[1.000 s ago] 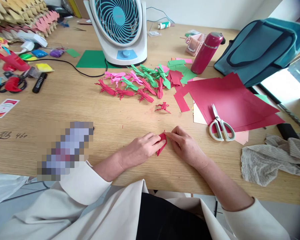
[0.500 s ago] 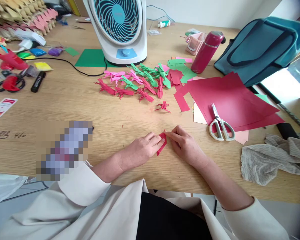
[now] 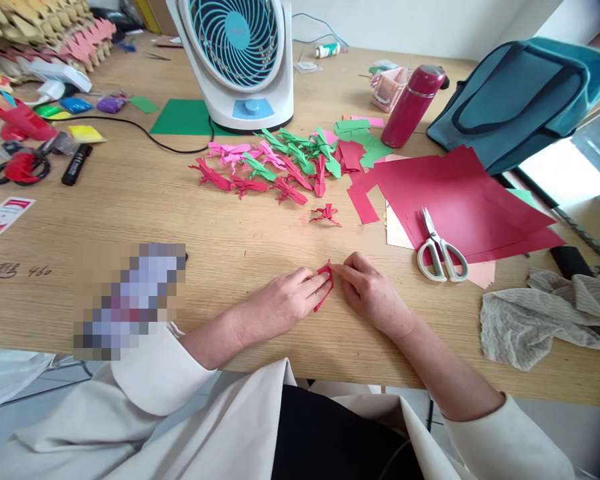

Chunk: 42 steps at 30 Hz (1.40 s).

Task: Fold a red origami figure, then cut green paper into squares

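A small folded piece of red paper (image 3: 325,269) lies on the wooden table, partly covered by fingers. Reaching in from the left, my left hand (image 3: 294,293) presses the paper down, its fingers held together across it. My right hand (image 3: 367,290) is curled on the other side, with the index fingertip on the paper's upper tip and the thumb tucked below. Just beyond is a red folded paper figure (image 3: 326,215). Farther back lies a cluster of green, pink and red folded figures (image 3: 285,160).
White-handled scissors (image 3: 441,253) rest on large red sheets (image 3: 473,200) at the right. Behind stand a fan (image 3: 253,107), a red thermos (image 3: 413,107) and a teal bag (image 3: 525,100). A crumpled cloth (image 3: 525,320) lies right, a blurred-out object (image 3: 135,293) left, a black marker (image 3: 77,164) farther left.
My left hand's fingers have shifted slightly up and right, covering more of the red paper. My right hand stays almost in place at the tip.
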Each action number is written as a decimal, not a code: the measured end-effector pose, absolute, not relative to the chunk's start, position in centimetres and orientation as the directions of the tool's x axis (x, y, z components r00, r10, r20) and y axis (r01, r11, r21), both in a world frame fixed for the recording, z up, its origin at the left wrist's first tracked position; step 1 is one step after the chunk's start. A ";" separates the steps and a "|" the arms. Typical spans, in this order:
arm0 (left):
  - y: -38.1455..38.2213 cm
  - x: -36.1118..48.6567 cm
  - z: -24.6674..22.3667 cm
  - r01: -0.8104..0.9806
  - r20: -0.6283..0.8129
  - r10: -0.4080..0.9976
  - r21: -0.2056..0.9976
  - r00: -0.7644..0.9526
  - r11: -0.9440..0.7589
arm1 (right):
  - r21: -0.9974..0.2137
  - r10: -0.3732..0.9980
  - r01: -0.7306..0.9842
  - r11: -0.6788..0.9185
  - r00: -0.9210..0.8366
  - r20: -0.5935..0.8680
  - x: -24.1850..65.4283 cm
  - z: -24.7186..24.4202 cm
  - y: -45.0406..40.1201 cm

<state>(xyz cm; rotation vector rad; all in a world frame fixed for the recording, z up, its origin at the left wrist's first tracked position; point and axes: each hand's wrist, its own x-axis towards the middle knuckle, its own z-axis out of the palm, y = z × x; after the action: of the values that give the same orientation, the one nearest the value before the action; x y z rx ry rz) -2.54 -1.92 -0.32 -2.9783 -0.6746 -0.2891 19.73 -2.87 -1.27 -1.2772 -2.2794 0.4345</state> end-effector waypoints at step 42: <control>-2.6 -1.8 -0.4 0.526 0.141 0.529 0.066 0.837 -0.848 | -0.436 0.818 0.695 0.572 -0.522 0.242 20.6 -1.1 -2.7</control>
<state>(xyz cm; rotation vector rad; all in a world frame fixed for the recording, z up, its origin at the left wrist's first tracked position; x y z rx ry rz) -1.76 -2.59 -0.39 -3.0337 -0.8714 -0.2441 20.61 -2.70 -1.13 -1.2194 -2.3867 0.3998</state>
